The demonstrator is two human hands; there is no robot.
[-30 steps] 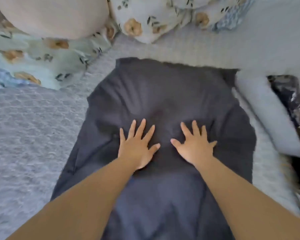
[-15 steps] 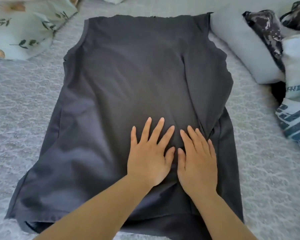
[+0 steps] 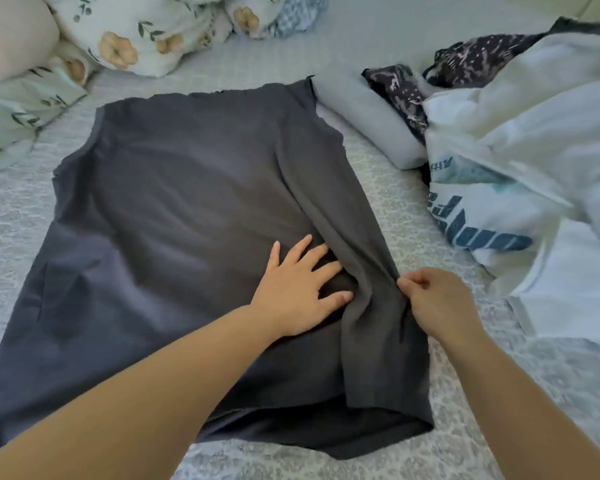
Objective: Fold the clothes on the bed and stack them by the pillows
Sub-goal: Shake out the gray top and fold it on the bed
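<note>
Right hand (image 3: 437, 299) has slid off the shirt (image 3: 187, 237) on the bed to pinch its folded edge; left fingers (image 3: 312, 258) spread beside, anchoring; pull taut and even.

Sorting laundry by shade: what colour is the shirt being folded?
Plain dark grey shirt, seen in the head view.

Dark shirt's (image 3: 187, 237) lower left corner past the frame edge; white garment's (image 3: 534, 150) print partly hidden.

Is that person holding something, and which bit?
The right hand pinches the dark shirt's folded right edge; the left hand only presses flat on it.
</note>
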